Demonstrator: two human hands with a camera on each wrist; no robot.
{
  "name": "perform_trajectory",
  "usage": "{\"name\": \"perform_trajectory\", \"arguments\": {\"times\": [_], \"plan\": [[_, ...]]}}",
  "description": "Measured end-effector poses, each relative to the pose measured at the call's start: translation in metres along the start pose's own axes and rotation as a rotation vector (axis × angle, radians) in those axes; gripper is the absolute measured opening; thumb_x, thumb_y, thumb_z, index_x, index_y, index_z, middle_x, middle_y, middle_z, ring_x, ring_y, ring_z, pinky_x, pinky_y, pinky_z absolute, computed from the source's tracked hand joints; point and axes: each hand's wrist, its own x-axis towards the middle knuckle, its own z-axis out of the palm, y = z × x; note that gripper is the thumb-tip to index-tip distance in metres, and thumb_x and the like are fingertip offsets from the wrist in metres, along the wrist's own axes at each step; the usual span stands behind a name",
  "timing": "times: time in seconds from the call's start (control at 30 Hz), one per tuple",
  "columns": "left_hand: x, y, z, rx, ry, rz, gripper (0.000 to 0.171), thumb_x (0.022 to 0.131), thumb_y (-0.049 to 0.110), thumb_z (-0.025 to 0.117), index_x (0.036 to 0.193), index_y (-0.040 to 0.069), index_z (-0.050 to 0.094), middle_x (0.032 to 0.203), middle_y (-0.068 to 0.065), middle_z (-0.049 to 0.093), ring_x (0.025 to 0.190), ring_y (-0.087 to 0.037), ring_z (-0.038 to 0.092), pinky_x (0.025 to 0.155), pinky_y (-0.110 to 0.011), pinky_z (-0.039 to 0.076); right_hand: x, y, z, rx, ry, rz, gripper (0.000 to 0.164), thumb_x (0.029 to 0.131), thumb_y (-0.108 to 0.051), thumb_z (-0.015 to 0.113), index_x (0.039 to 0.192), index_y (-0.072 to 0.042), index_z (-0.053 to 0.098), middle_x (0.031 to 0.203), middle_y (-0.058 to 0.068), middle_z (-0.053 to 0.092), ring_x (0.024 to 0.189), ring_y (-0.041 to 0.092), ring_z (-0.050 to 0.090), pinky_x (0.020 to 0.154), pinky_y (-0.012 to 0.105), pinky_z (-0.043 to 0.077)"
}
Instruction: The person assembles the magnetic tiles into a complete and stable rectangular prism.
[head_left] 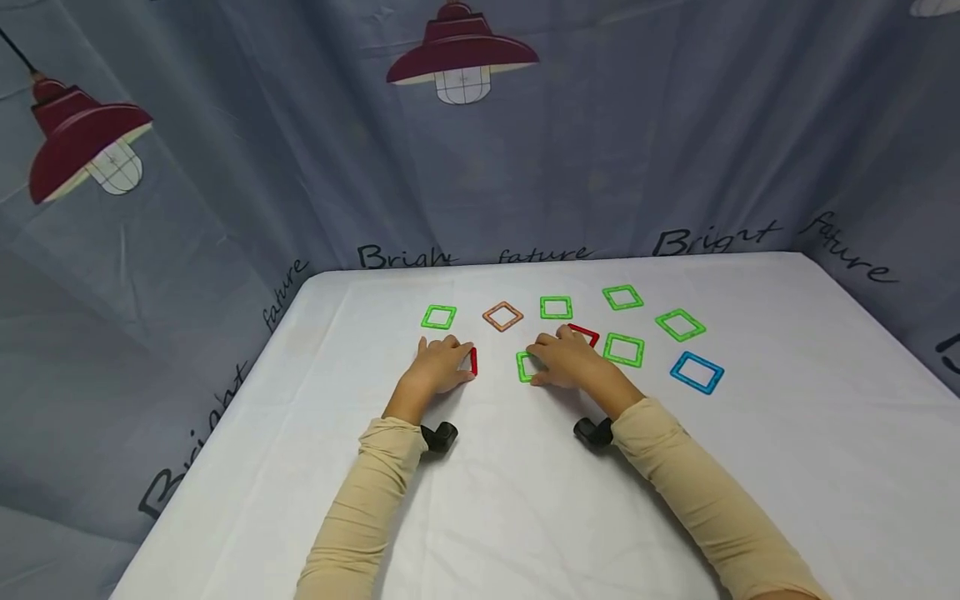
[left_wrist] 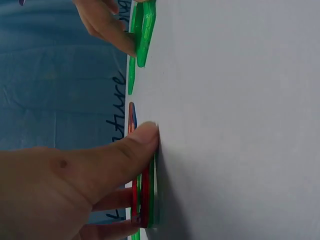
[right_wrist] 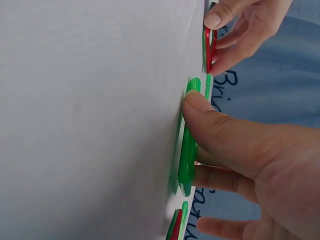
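Observation:
My left hand (head_left: 435, 367) grips a red square frame (head_left: 474, 362) by its edges, low over the white table; a green edge (left_wrist: 152, 192) shows against it in the left wrist view. To its right, my right hand (head_left: 567, 362) pinches a green square frame (head_left: 521, 367) between thumb and fingers. In the right wrist view this green frame (right_wrist: 187, 150) stands close to the tabletop, its far side hidden by the fingers. Just beyond the right hand lies another red frame (head_left: 591, 336), partly covered by that hand.
Behind the hands lie an orange frame (head_left: 489, 317) and several green frames, one at the left (head_left: 425, 322) and one in the middle (head_left: 556, 317). On the right are more green frames and a blue frame (head_left: 692, 384). A grey printed curtain (head_left: 570, 167) borders the white table (head_left: 495, 517).

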Motion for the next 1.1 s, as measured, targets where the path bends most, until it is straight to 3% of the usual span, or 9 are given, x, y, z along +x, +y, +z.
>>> {"name": "perform_trajectory", "arguments": {"times": [0.2, 0.4, 0.73, 1.1], "plan": [[-0.003, 0.013, -0.002, -0.003, 0.025, 0.107, 0.059, 0.083, 0.043, 0.062, 0.132, 0.012, 0.048, 0.121, -0.012, 0.051, 0.113, -0.029, 0.050, 0.107, -0.045, 0.031, -0.015, 0.003, -0.001, -0.009, -0.001, -0.030, 0.060, 0.080, -0.044, 0.064, 0.129, -0.011, 0.051, 0.126, 0.008, 0.052, 0.116, 0.035, 0.041, 0.099, 0.051, 0.037], [-0.006, 0.025, -0.006, -0.038, 0.057, 0.209, 0.060, 0.080, 0.047, 0.065, 0.128, 0.015, 0.052, 0.115, -0.009, 0.054, 0.103, -0.025, 0.056, 0.090, -0.038, 0.046, -0.026, 0.008, -0.005, -0.014, 0.010, -0.063, 0.058, 0.082, -0.043, 0.063, 0.130, -0.012, 0.050, 0.128, 0.009, 0.051, 0.113, 0.035, 0.043, 0.096, 0.050, 0.041], [-0.009, 0.033, -0.010, -0.077, 0.075, 0.254, 0.056, 0.078, 0.049, 0.066, 0.125, 0.020, 0.056, 0.109, -0.005, 0.055, 0.090, -0.022, 0.058, 0.080, -0.034, 0.049, -0.034, 0.004, -0.011, 0.038, 0.062, -0.115, 0.057, 0.081, -0.040, 0.065, 0.128, -0.010, 0.052, 0.123, 0.009, 0.053, 0.112, 0.033, 0.044, 0.096, 0.053, 0.040], [-0.010, 0.037, -0.009, -0.069, 0.056, 0.287, 0.056, 0.079, 0.050, 0.065, 0.126, 0.022, 0.055, 0.108, -0.002, 0.054, 0.087, -0.018, 0.055, 0.080, -0.032, 0.048, -0.036, 0.002, -0.012, 0.054, 0.063, -0.123, 0.057, 0.080, -0.040, 0.066, 0.127, -0.010, 0.053, 0.122, 0.009, 0.053, 0.112, 0.034, 0.045, 0.096, 0.053, 0.040]]}}
